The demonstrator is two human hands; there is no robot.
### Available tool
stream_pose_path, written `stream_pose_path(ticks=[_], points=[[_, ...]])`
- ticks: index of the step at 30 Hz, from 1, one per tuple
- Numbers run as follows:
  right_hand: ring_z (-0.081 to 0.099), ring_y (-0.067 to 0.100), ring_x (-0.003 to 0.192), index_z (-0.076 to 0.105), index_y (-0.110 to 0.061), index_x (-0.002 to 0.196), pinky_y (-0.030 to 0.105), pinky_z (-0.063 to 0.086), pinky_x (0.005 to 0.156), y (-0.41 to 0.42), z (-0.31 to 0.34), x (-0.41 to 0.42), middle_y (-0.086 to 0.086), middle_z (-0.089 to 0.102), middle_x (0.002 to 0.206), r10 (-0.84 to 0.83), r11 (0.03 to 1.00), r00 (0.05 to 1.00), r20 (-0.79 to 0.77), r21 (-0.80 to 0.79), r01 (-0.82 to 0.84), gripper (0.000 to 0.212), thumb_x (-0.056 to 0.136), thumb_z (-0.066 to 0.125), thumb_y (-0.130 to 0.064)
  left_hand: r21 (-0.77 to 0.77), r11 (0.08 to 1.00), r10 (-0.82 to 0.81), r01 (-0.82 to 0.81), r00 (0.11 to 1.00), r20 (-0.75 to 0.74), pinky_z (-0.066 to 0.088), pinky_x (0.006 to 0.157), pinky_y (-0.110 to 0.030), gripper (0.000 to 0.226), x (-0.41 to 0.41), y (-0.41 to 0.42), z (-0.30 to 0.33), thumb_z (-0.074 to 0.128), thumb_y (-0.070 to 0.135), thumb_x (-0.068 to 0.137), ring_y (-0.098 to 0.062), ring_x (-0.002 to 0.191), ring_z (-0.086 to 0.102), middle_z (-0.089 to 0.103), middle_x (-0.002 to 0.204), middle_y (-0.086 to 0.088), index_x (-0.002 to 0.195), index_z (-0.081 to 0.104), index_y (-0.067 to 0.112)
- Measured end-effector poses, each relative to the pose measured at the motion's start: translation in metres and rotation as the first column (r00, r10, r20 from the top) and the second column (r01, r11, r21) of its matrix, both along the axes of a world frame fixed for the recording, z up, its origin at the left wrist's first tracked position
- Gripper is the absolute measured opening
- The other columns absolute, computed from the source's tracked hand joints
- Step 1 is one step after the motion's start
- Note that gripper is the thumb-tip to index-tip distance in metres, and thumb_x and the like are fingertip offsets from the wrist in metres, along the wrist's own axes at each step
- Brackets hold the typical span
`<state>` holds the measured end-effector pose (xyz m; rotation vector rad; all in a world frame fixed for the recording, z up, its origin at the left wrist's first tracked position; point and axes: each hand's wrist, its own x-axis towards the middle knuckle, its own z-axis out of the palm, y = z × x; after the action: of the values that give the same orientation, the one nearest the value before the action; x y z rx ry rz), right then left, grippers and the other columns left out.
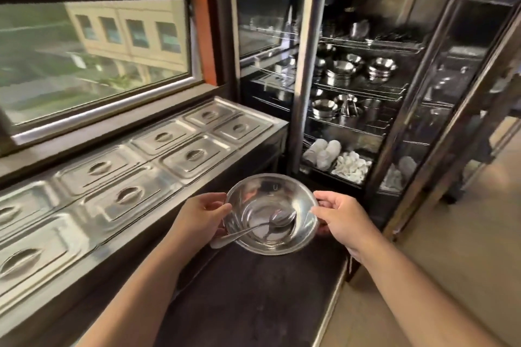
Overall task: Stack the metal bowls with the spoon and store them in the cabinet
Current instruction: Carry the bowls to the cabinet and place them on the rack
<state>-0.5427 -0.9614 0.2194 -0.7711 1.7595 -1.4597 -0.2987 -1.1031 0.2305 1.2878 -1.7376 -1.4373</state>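
I hold a stack of shiny metal bowls [265, 194] in the air above a dark counter, in front of the cabinet. My left hand [201, 213] grips the stack's left rim and my right hand [339, 217] grips its right rim. A metal spoon [277, 220] lies inside the top bowl, its handle sticking out over the left rim under my left fingers. The tall steel cabinet [306, 65] stands ahead with its glass door [462, 87] swung open to the right. Its wire shelves carry other metal bowls [380, 67] and cups.
A steel counter with several lidded food pans [194, 153] runs along the window at the left. The dark counter [253, 290] lies below the bowls. White cloths and cups [351, 166] fill the cabinet's lowest shelf. Tiled floor [451, 234] shows at the right.
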Motion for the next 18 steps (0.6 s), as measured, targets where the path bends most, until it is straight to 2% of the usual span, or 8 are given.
stream_pose_path(ticks=[3, 6, 8, 11, 12, 14, 18], points=[[0.072, 0.005, 0.061, 0.073, -0.026, 0.084, 0.025, 0.058, 0.049, -0.020, -0.004, -0.037, -0.006, 0.080, 0.075, -0.040, 0.999, 0.999, 0.007, -0.010, 0.040, 0.037, 0.093, 0.060, 0.007, -0.031, 0.999, -0.035, 0.036, 0.999, 0.007, 0.054, 0.051, -0.018, 0.019, -0.042, -0.024, 0.001, 0.075, 0.016, 0.087, -0.013, 0.060, 0.074, 0.077, 0.080, 0.013, 0.097, 0.075, 0.033], [0.072, 0.006, 0.064, 0.075, -0.029, 0.085, 0.035, 0.060, 0.060, -0.057, -0.009, -0.085, -0.007, 0.080, 0.079, -0.055, 0.998, 0.998, 0.013, -0.038, 0.055, 0.038, 0.094, 0.060, 0.005, -0.026, 0.997, -0.071, 0.071, 0.997, 0.005, 0.058, 0.050, -0.028, 0.024, -0.096, -0.063, 0.003, 0.072, 0.006, 0.088, -0.017, 0.058, 0.072, 0.078, 0.083, -0.001, 0.096, 0.075, 0.028], [0.071, 0.007, 0.064, 0.080, -0.034, 0.079, 0.035, 0.059, 0.060, -0.080, -0.009, -0.113, -0.007, 0.080, 0.078, -0.058, 0.997, 0.998, 0.002, -0.045, 0.058, 0.046, 0.093, 0.060, 0.005, -0.052, 0.994, -0.095, 0.097, 0.994, 0.050, 0.062, 0.057, -0.035, 0.023, -0.129, -0.092, 0.007, 0.071, 0.005, 0.089, -0.017, 0.057, 0.070, 0.076, 0.083, -0.002, 0.098, 0.073, 0.027], [0.072, 0.011, 0.068, 0.075, -0.026, 0.085, 0.044, 0.060, 0.069, -0.112, -0.005, -0.163, -0.006, 0.080, 0.078, -0.086, 0.995, 0.996, 0.022, -0.046, 0.087, 0.036, 0.093, 0.060, 0.006, -0.066, 0.991, -0.113, 0.117, 0.992, 0.055, 0.062, 0.055, -0.033, 0.027, -0.182, -0.133, 0.016, 0.073, 0.003, 0.087, -0.016, 0.055, 0.071, 0.077, 0.084, -0.001, 0.102, 0.073, 0.026], [0.073, 0.009, 0.069, 0.072, -0.026, 0.090, 0.043, 0.060, 0.070, -0.121, -0.001, -0.176, -0.007, 0.080, 0.079, -0.086, 0.995, 0.996, 0.027, -0.055, 0.088, 0.034, 0.093, 0.061, 0.006, -0.056, 0.991, -0.116, 0.118, 0.992, 0.040, 0.062, 0.056, -0.035, 0.027, -0.196, -0.143, 0.018, 0.073, 0.003, 0.086, -0.020, 0.059, 0.073, 0.077, 0.086, -0.002, 0.103, 0.073, 0.024], [0.074, 0.004, 0.068, 0.067, -0.029, 0.093, 0.031, 0.062, 0.061, -0.137, 0.007, -0.205, -0.015, 0.079, 0.078, -0.097, 0.992, 0.995, 0.023, -0.080, 0.098, 0.036, 0.093, 0.061, 0.006, -0.042, 0.991, -0.129, 0.129, 0.992, 0.005, 0.062, 0.057, -0.039, 0.028, -0.227, -0.164, 0.020, 0.074, 0.003, 0.086, -0.027, 0.066, 0.075, 0.078, 0.088, -0.003, 0.105, 0.074, 0.023], [0.076, 0.012, 0.071, 0.068, -0.031, 0.095, 0.027, 0.058, 0.054, -0.168, 0.015, -0.258, -0.012, 0.081, 0.086, -0.128, 0.989, 0.992, -0.001, -0.069, 0.127, 0.039, 0.092, 0.059, 0.008, -0.025, 0.982, -0.190, 0.189, 0.982, -0.025, 0.053, 0.046, -0.022, 0.028, -0.292, -0.212, 0.017, 0.074, 0.004, 0.086, -0.013, 0.056, 0.071, 0.078, 0.083, 0.000, 0.108, 0.073, 0.021]])
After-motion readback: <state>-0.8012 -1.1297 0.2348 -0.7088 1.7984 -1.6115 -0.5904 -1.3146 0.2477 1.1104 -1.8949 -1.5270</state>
